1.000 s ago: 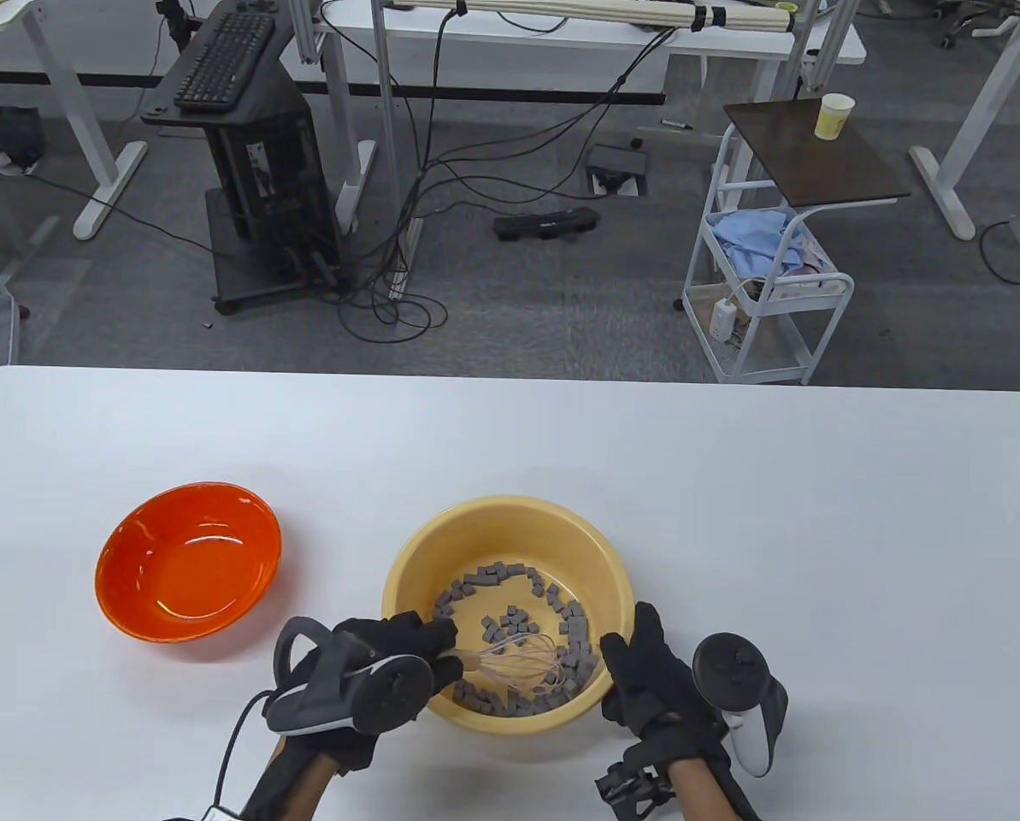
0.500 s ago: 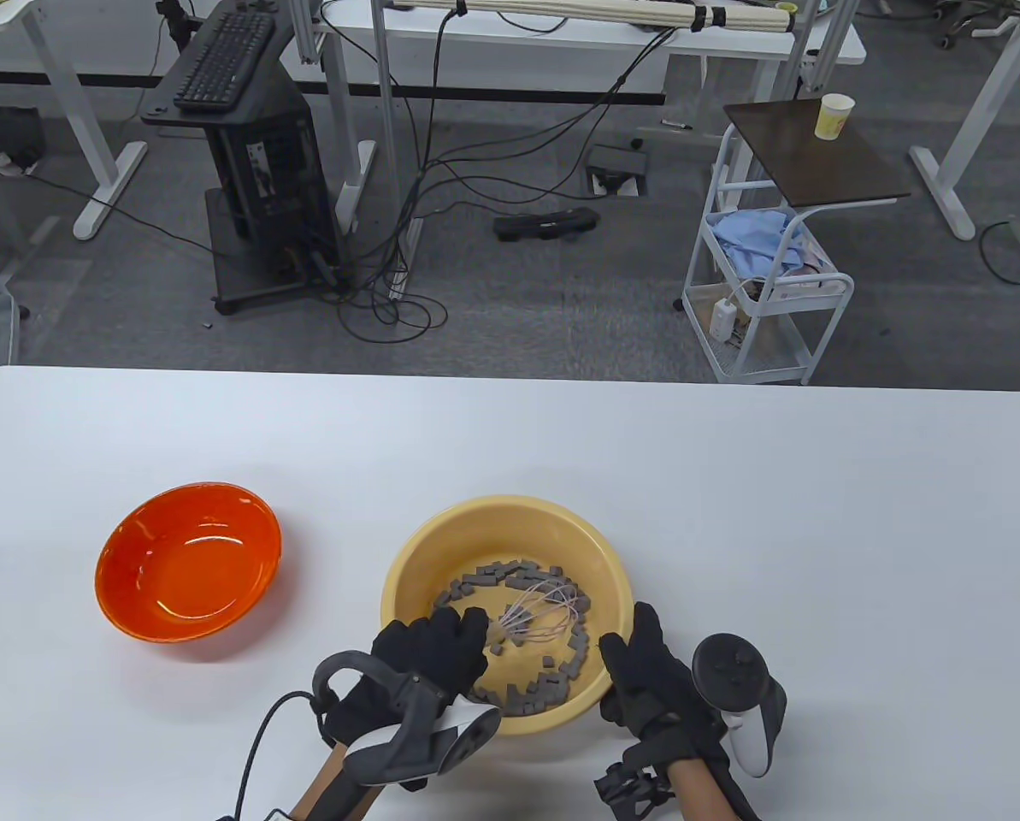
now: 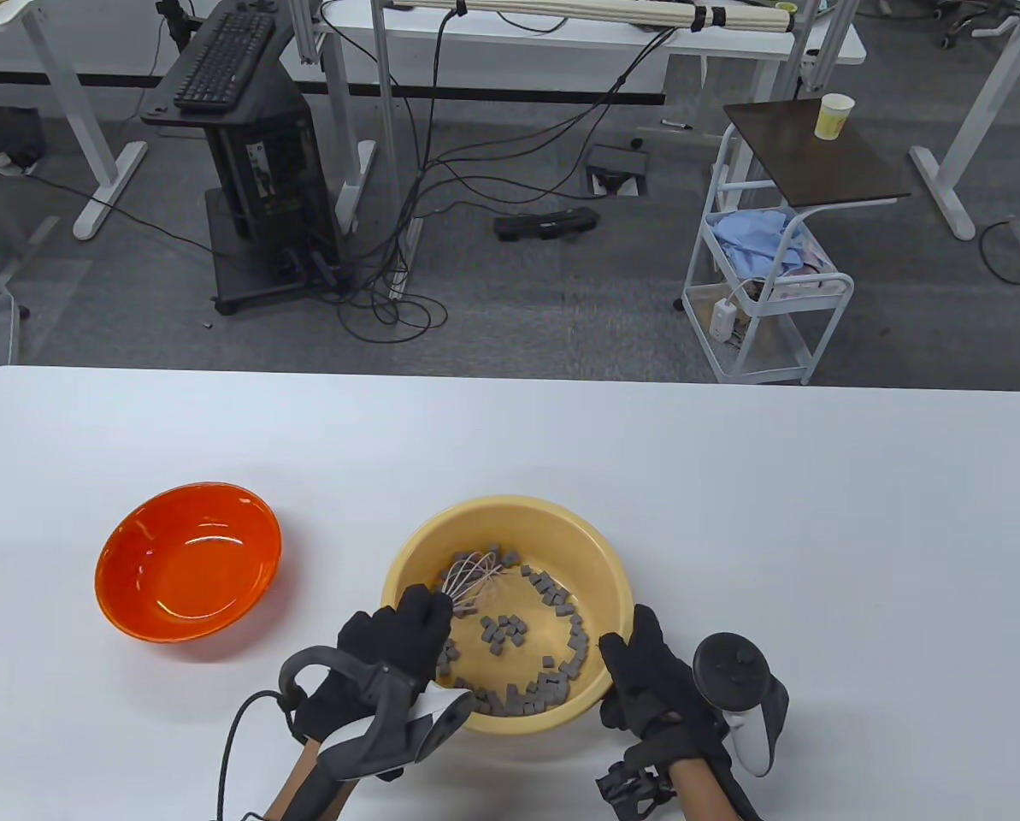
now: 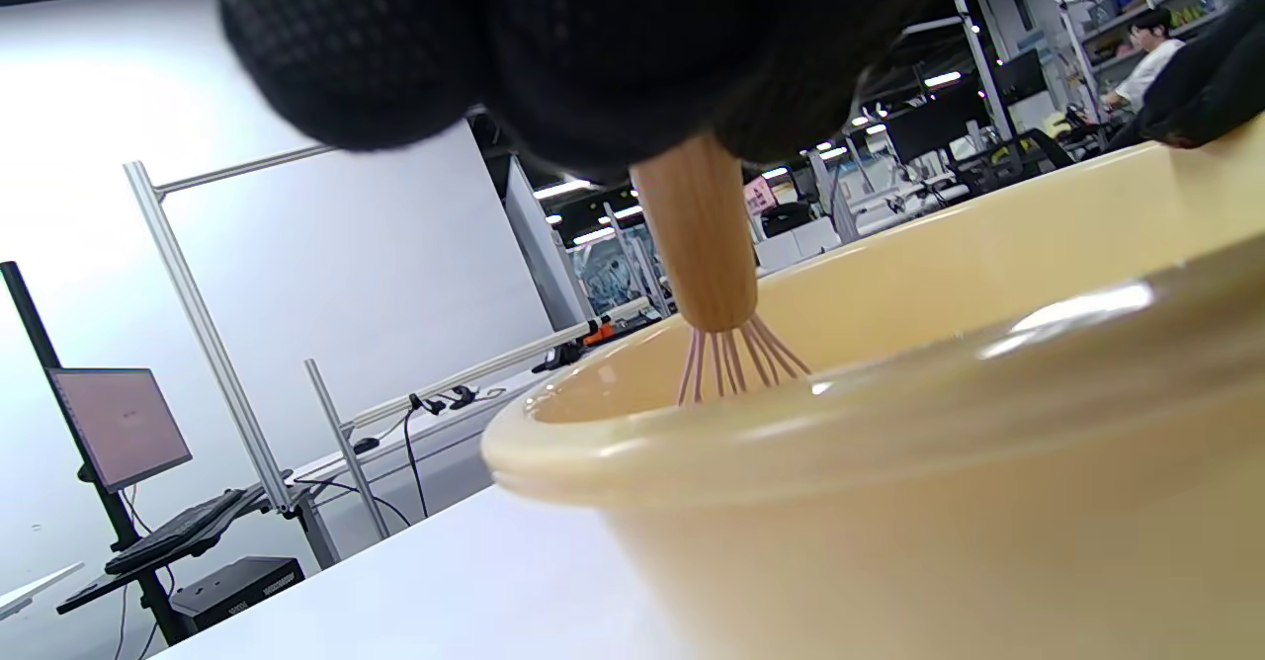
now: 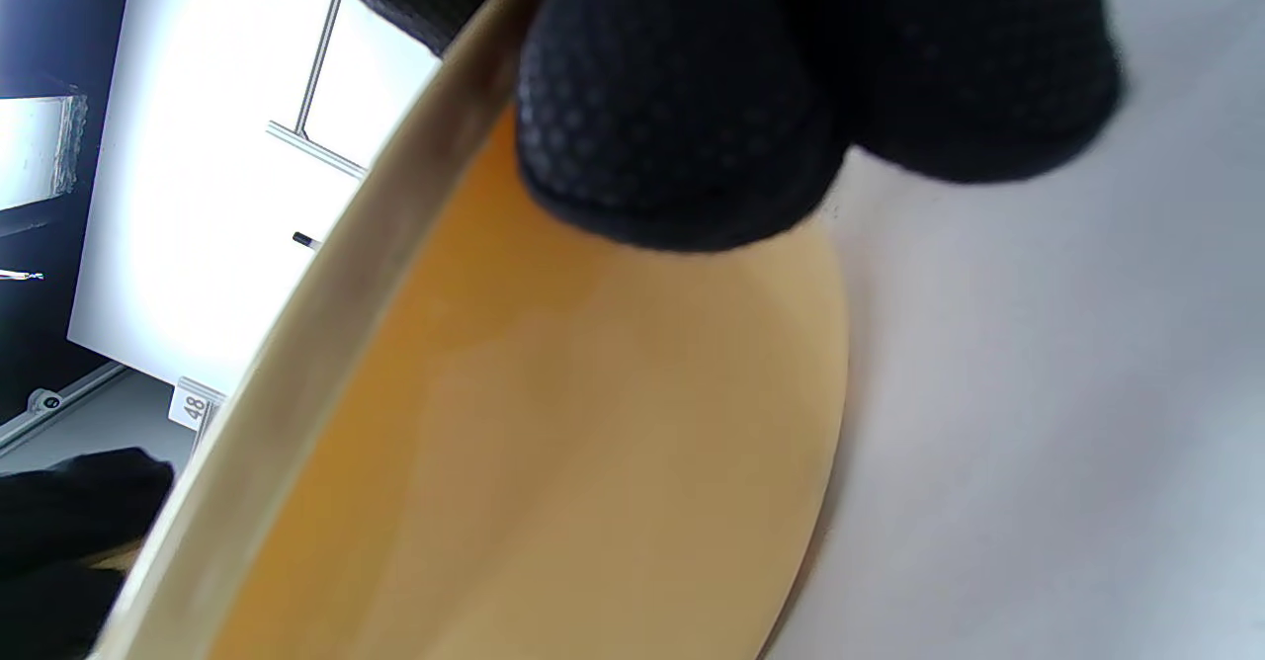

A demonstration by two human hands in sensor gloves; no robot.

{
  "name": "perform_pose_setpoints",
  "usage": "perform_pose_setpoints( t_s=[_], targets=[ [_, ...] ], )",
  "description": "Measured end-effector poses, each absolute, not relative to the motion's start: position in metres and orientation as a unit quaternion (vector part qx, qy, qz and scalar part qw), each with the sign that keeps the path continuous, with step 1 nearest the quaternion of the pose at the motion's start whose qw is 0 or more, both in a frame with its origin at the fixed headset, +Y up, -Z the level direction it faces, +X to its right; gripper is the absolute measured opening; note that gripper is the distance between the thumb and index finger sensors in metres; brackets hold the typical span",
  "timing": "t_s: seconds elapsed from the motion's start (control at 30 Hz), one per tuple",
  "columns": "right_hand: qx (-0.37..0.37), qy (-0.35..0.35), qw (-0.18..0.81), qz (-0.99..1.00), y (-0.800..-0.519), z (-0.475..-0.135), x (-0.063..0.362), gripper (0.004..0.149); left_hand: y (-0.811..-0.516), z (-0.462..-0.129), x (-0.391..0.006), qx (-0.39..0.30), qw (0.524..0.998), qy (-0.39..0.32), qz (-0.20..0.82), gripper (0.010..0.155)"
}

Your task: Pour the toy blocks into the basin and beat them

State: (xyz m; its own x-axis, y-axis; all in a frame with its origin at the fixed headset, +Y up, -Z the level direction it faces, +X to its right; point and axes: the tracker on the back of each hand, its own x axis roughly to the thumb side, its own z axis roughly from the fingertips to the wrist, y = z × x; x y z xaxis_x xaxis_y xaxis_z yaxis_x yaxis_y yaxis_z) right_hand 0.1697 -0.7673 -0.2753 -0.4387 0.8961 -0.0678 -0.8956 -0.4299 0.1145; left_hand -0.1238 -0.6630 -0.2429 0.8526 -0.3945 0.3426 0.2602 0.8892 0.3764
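A yellow basin (image 3: 599, 556) stands on the white table (image 3: 732, 479) near its front edge, with several small grey toy blocks (image 3: 552, 667) strewn in a ring on its bottom. My left hand (image 3: 398, 637) grips the wooden handle (image 4: 697, 245) of a whisk (image 3: 471, 575); its pink wires reach into the basin's far left part. My right hand (image 3: 642, 676) holds the basin's right rim, fingers (image 5: 682, 107) curled over the edge of the basin wall (image 5: 553, 423).
An orange bowl (image 3: 188, 560) sits to the left of the basin, apparently empty. Beyond the table's far edge lie the floor, desks, cables and a small cart (image 3: 766, 291).
The left hand has swept the whisk from the basin's near side round to its far left, and the blocks have shifted. The right hand has stayed on the rim.
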Motion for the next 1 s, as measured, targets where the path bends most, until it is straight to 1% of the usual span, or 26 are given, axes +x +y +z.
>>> perform_pose_setpoints(
  t_s=[0.13, 0.33, 0.57, 0.63, 0.67, 0.8, 0.87, 0.9, 0.93, 1.0],
  targets=[
    [0.002, 0.070, 0.531, 0.845, -0.767, -0.275, 0.169, 0.069, -0.648, -0.238, -0.132, 0.189, 0.946, -0.213, -0.157, 0.033],
    [0.002, 0.068, 0.530, 0.845, -0.767, -0.275, 0.169, 0.069, -0.635, -0.236, -0.147, 0.198, 0.949, -0.217, -0.112, 0.034],
    [0.001, 0.066, 0.530, 0.845, -0.768, -0.275, 0.169, 0.069, -0.634, -0.238, -0.152, 0.205, 0.950, -0.225, -0.067, 0.038],
    [0.001, 0.065, 0.530, 0.846, -0.768, -0.275, 0.169, 0.069, -0.637, -0.238, -0.151, 0.208, 0.948, -0.238, -0.033, 0.041],
    [0.001, 0.065, 0.530, 0.845, -0.768, -0.275, 0.169, 0.069, -0.638, -0.239, -0.149, 0.197, 0.949, -0.244, -0.013, 0.042],
    [0.000, 0.065, 0.531, 0.845, -0.768, -0.275, 0.168, 0.069, -0.645, -0.242, -0.142, 0.148, 0.955, -0.256, 0.012, 0.045],
    [0.001, 0.065, 0.532, 0.844, -0.768, -0.275, 0.168, 0.069, -0.652, -0.245, -0.136, 0.112, 0.957, -0.266, 0.019, 0.044],
    [0.000, 0.065, 0.532, 0.844, -0.768, -0.275, 0.168, 0.069, -0.655, -0.247, -0.132, 0.080, 0.961, -0.266, 0.014, 0.045],
    [0.001, 0.065, 0.533, 0.844, -0.768, -0.275, 0.168, 0.069, -0.659, -0.248, -0.129, 0.044, 0.962, -0.269, -0.001, 0.047],
    [0.001, 0.065, 0.533, 0.843, -0.768, -0.275, 0.168, 0.069, -0.666, -0.248, -0.121, 0.009, 0.961, -0.277, -0.019, 0.051]
  ],
)
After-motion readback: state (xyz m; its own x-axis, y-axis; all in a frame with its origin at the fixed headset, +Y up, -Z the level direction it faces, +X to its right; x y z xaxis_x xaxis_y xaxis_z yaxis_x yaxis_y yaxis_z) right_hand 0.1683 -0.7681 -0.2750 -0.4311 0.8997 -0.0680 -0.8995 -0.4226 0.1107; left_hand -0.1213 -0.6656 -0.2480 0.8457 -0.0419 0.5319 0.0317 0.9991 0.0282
